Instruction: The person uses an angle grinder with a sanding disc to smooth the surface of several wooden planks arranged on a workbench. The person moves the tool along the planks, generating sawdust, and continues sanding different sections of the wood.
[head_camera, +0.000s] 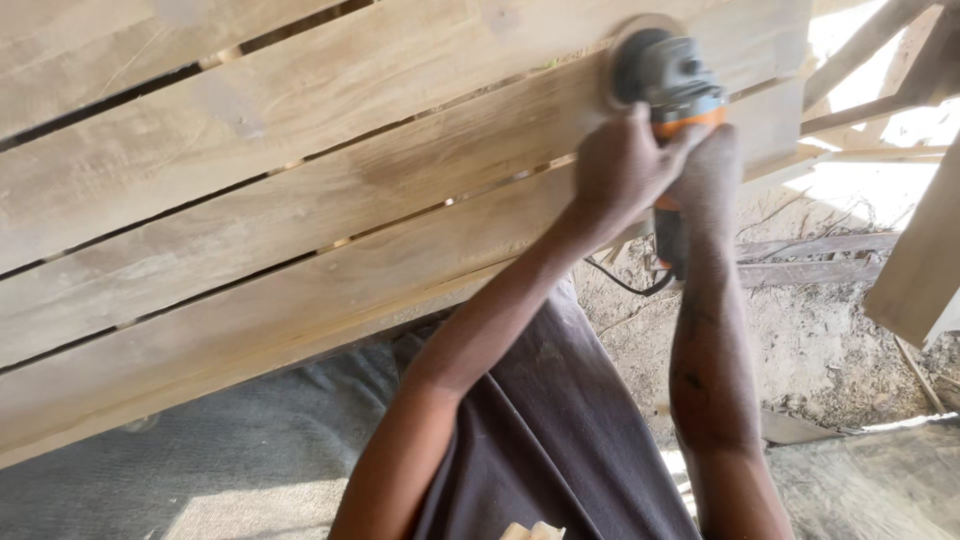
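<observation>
- Angle grinder (668, 75): dark grey body with an orange band, fitted with a round sanding disc; held at the upper right of the view, with the disc lying flat against the face of the wooden panel near its right end.
- Left hand (622, 165): grip clenched around the grinder body just below the head, knuckles toward the camera, forearm reaching up from the lower middle of the view.
- Right hand (708, 175): grip closed on the grinder's rear handle, just beside the left hand and touching it; forearm rising from the lower right.
- Power cord (625, 282): thin and black, hanging in a loop below the grinder's rear end.
- Wooden panel (300, 200): several long pale planks set edge to edge with narrow dark gaps between them, running slantwise across the left and centre of the view; surface dusty, grain visible.
- Dark garment (560, 440): worn by the person, between the two forearms at the bottom centre.
- Ground (820, 350): sandy earth at right, strewn with wood scraps and slats.
- Loose board (915, 270): pale, leaning at the right edge, well apart from the hands.
- Timber frame pieces (870, 90): crossing in bright light at the upper right corner.
</observation>
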